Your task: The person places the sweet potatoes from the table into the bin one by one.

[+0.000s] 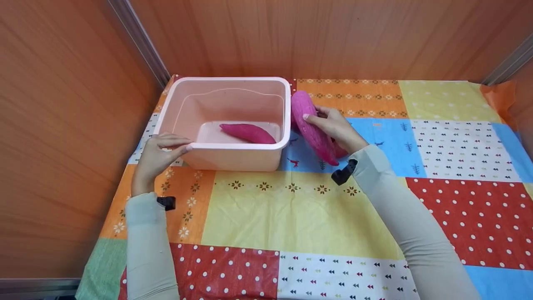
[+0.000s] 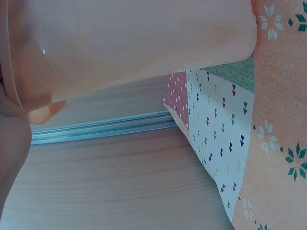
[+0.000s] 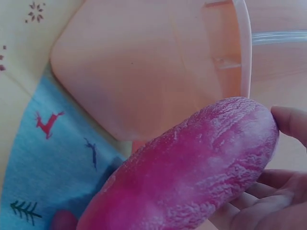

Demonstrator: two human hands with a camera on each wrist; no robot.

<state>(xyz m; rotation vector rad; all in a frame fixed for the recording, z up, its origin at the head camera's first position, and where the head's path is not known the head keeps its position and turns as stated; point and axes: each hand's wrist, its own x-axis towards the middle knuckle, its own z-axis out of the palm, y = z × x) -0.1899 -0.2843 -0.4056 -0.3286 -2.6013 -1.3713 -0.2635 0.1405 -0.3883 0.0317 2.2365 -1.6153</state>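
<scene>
While the left hand (image 1: 156, 156) grips the tub's (image 1: 233, 158) near-left rim, the right hand (image 1: 335, 127) holds a pink yam (image 1: 310, 125) just right of it.

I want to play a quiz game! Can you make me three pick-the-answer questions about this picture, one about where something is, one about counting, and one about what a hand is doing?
1. Where is the tub?
A. at the cloth's far left
B. at the cloth's near right
C. on the floor

2. How many sweet potatoes lie inside the tub?
A. none
B. one
C. three

3. What is the right hand doing?
A. lying flat on the cloth
B. gripping a sweet potato
C. holding the tub's rim

Answers:
1 A, the tub sits by the left wall.
2 B, one sweet potato lies on its bottom.
3 B, fingers curl round the sweet potato outside the tub; the left hand holds the rim.
</scene>
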